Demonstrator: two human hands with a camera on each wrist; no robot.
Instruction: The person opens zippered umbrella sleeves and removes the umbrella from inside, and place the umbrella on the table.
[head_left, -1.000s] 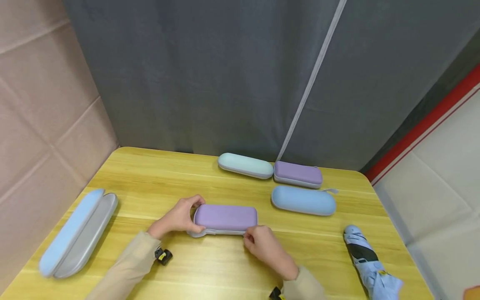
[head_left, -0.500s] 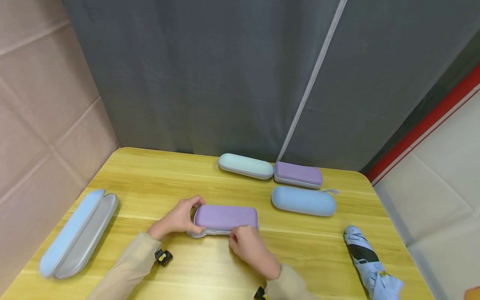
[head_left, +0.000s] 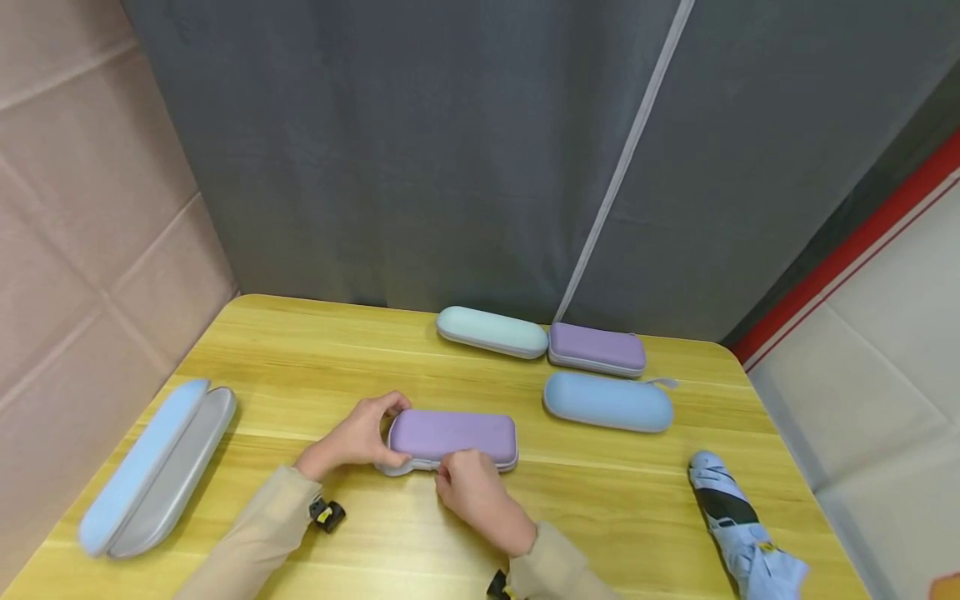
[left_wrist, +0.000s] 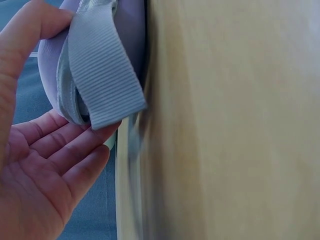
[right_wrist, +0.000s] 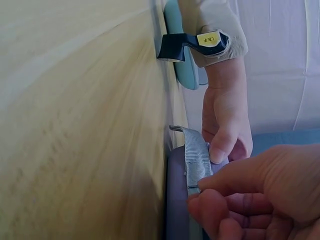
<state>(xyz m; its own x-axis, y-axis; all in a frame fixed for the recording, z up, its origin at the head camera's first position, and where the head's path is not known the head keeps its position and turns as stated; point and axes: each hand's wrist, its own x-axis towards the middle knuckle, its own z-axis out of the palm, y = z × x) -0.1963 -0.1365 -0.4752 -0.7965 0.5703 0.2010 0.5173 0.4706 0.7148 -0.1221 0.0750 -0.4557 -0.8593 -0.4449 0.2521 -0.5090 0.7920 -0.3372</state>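
A purple zip case (head_left: pixel 452 429) lies lengthwise across the middle of the table. My left hand (head_left: pixel 362 429) holds its left end, thumb at the front side and fingers round the back corner. From that end hangs a ribbed grey strap (left_wrist: pixel 102 65), beside my thumb in the left wrist view. My right hand (head_left: pixel 476 492) is at the case's front side, thumb and forefinger pinching the zipper pull, which the fingertips mostly hide. The right wrist view shows this pinch on the zip line close to the strap (right_wrist: pixel 197 162).
Behind are a mint case (head_left: pixel 491 331), another purple case (head_left: pixel 596 348) and a blue case (head_left: pixel 607 402). A light-blue case (head_left: pixel 142 471) stands open at the left edge, its grey half showing. A folded blue umbrella (head_left: pixel 735 521) lies at right. A dark curtain (head_left: pixel 390 158) hangs behind the table.
My right hand has slid left along the case's front side, from its right corner to around the middle, uncovering that corner. The left hand and the case stay in place.
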